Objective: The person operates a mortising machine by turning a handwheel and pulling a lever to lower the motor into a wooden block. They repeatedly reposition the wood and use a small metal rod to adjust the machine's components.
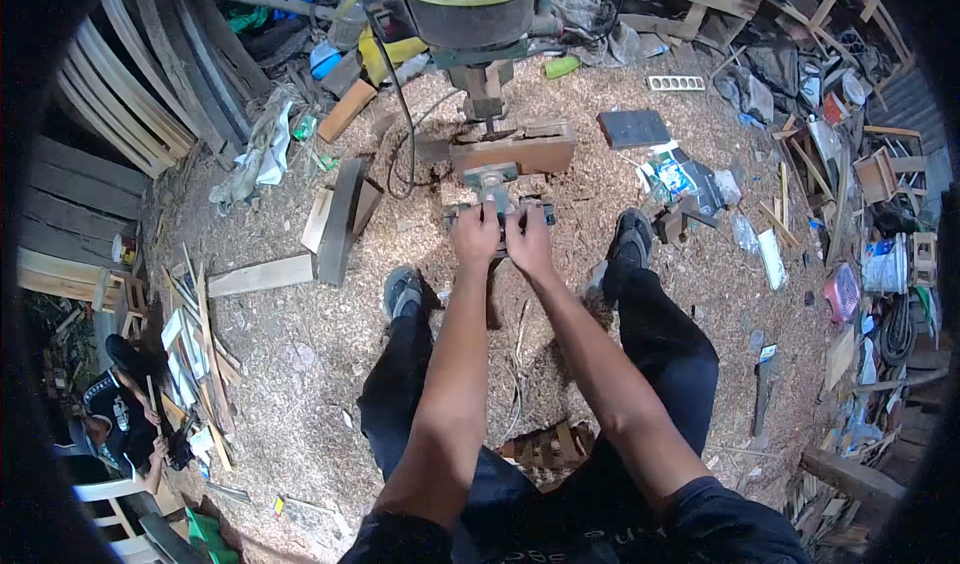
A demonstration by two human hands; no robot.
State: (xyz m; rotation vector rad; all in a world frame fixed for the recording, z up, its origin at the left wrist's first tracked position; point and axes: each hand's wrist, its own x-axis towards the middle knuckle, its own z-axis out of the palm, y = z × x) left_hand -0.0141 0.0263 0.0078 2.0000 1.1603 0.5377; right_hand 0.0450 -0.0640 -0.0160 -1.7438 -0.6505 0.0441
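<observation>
My left hand and my right hand are side by side in front of me. Their fingers curl over the handle of a metal vise, and the handle is mostly hidden under them. Just beyond the vise, a reddish-brown wooden block lies across the machine, with a cut along its top. The bit of a drilling or mortising machine points down at the block. Above it hangs the machine's large dark motor with a yellow band.
Wood shavings cover the floor. Boards lie at left, and a dark slab rests at right. A black cable loops beside the machine. Long planks lean at far left. Another person is at lower left.
</observation>
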